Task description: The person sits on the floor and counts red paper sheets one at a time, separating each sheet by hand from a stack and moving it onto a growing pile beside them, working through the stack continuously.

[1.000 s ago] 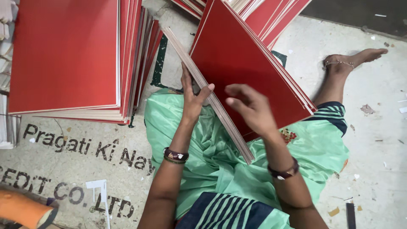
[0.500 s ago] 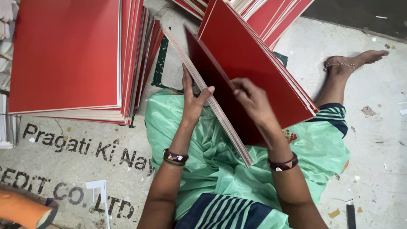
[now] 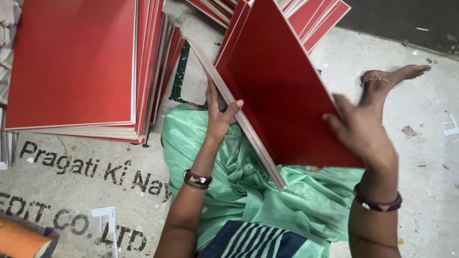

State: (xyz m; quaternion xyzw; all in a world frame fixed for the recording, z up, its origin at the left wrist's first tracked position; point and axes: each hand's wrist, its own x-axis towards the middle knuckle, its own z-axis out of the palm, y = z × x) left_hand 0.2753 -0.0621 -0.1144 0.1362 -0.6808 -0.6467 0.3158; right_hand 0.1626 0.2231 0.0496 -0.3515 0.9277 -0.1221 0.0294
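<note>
Left hand [image 3: 221,113]: fingers curled round the edge of a thin bundle of boards [image 3: 239,117], propping it tilted on the lap so its edges stay aligned. Right hand [image 3: 359,130]: fingers clasp the far edge of one red cover [image 3: 279,102], swung open off the bundle like a leaf. Beneath both hands, green cloth [image 3: 267,191] cushions the lap. Left of the left hand, a stack of red covers [image 3: 76,67] lies on the floor [image 3: 430,157].

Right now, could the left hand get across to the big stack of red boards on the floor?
Probably yes. The left hand props the tilted bundle of boards, and only bare floor separates it from the red stack, though it would have to release the bundle.
</note>
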